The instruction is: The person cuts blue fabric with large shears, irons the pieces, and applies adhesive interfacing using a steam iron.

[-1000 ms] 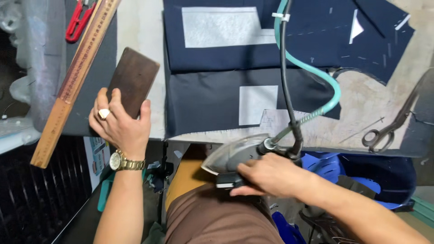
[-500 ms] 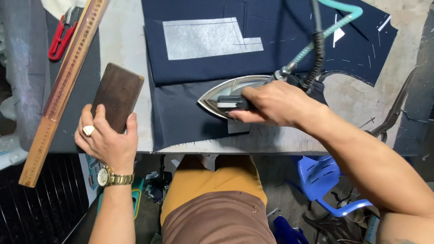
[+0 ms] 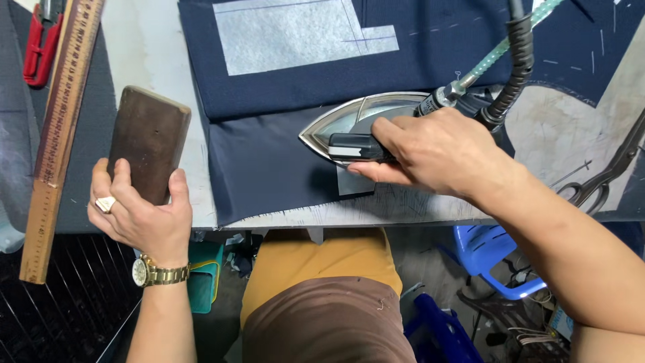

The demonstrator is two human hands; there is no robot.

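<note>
My right hand grips the black handle of a steel steam iron, which rests flat on a navy fabric piece near the table's front edge. A small pale interfacing patch peeks out under the iron. My left hand, with a ring and a gold watch, holds the near end of a dark wooden block lying on the table, left of the fabric. A second navy piece with a large grey interfacing panel lies farther back.
A long wooden ruler runs along the left, with red-handled clippers beside it. Black shears lie at the right edge. The iron's hose and cable rise to the upper right. Blue plastic stools stand under the table.
My right hand lifted the iron from below the table edge onto the navy fabric and settled it there. The left hand stayed on the wooden block.
</note>
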